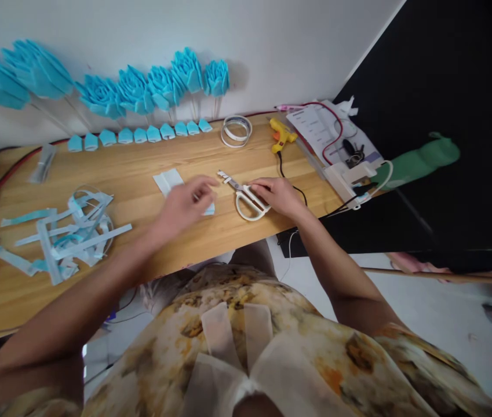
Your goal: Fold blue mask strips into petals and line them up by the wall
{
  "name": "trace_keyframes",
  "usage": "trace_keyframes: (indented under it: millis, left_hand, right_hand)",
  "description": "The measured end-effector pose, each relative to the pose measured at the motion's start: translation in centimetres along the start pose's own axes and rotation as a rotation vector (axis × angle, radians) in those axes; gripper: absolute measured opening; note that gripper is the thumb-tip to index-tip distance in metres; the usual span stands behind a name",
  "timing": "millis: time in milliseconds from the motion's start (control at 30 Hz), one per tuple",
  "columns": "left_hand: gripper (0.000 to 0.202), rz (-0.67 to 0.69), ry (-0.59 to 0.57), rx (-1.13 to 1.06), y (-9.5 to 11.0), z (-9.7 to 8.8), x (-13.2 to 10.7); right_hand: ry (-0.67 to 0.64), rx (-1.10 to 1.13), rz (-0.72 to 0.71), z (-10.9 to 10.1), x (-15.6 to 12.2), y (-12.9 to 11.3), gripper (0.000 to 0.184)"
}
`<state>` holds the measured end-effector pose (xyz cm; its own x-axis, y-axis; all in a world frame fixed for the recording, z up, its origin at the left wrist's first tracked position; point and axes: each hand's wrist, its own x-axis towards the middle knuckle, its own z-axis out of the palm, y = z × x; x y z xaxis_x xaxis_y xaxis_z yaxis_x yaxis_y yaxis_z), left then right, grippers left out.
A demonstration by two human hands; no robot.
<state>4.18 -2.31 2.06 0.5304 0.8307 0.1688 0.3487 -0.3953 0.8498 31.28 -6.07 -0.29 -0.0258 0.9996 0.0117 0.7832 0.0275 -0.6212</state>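
My right hand point(278, 196) has its fingers closed on one handle loop of white-handled scissors point(249, 202) at the middle of the table. Their metal blades point up and left, and a small whitish scrap point(225, 179) lies at the blades. Left of the scissors, my left hand point(187, 202) hovers over a pale blue strip of material point(168, 181), covering part of it. That hand is slightly blurred, its fingers bent with a gap between thumb and forefinger. Nothing shows between them.
Blue handmade flowers point(135, 90) on thin stems lean along the wall above a row of small blue folded pieces point(125, 136). Pale strips point(76, 237) lie heaped at left. Tape rolls point(236, 131), a yellow glue gun point(281, 136) and a power strip point(345, 184) occupy the back and right.
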Motion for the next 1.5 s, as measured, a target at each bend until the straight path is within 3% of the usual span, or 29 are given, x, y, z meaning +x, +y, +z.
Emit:
trace_keyframes:
  millis: [67, 133, 233, 367, 533, 767, 967, 1100, 1333, 1500]
  left_hand:
    - [0.019, 0.252, -0.255, 0.21, 1.6, 2.5, -0.8]
    - [0.02, 0.427, -0.392, 0.439, 2.7, 5.1, -0.9]
    - [0.018, 0.509, -0.432, 0.723, 2.7, 7.9, -0.3]
    - [0.02, 0.556, -0.399, 0.862, 1.5, 9.4, 0.7]
    - [0.023, 0.596, -0.329, 0.831, 0.8, 9.4, 0.5]
    - [0.019, 0.611, -0.421, 0.764, 0.8, 7.9, -0.6]
    - [0.023, 0.513, -0.443, 0.775, 0.6, 6.7, -0.9]
    - [0.025, 0.496, -0.464, 0.748, 0.7, 6.4, -0.8]
    - [0.024, 0.455, -0.448, 0.803, 0.8, 6.3, 0.1]
    - [0.026, 0.478, -0.294, 0.754, 2.0, 7.0, 0.1]
  right_hand:
    - [0.004, -0.041, 0.003, 0.2, -0.1, -0.4, 0.03]
    - [0.016, -0.059, 0.019, 0.5, -0.2, -0.6, 0.03]
    - [0.039, -0.072, 0.024, 0.8, -0.3, -0.6, 0.031]
    - [0.002, -0.017, -0.03, 0.7, 0.1, 0.0, 0.031]
    - [-0.051, 0.032, -0.065, 0.3, 0.8, 1.0, 0.029]
    - [-0.11, 0.085, -0.09, 0.1, 1.4, 2.2, 0.026]
    - [-0.004, 0.04, -0.198, -0.5, 1.9, 3.2, 0.026]
    - [-0.014, -0.063, -0.279, -0.9, 2.8, 4.0, 0.025]
    - [0.021, -0.201, -0.253, -0.7, 3.3, 2.9, 0.025]
    - [0.113, -0.421, -0.222, -0.7, 3.3, 0.7, 0.029]
